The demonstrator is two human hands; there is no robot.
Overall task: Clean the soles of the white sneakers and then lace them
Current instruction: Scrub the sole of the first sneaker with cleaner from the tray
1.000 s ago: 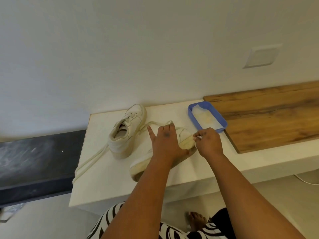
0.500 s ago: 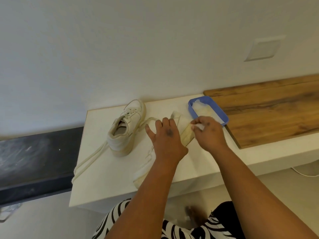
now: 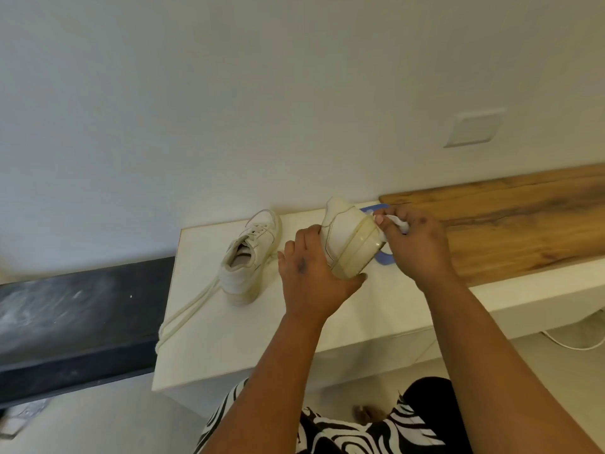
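Near the frame's centre, the left hand (image 3: 311, 270) grips a white sneaker (image 3: 347, 240), fingers curled round its upper, holding it tilted with the yellowed sole turned to the right. The right hand (image 3: 414, 244) pinches a small white brush (image 3: 396, 222) against the sole's edge. Behind them a blue tray (image 3: 384, 257) peeks out. The second sneaker (image 3: 248, 257) stands left of centre on the white counter (image 3: 229, 339), its laces (image 3: 186, 314) trailing toward the lower left edge.
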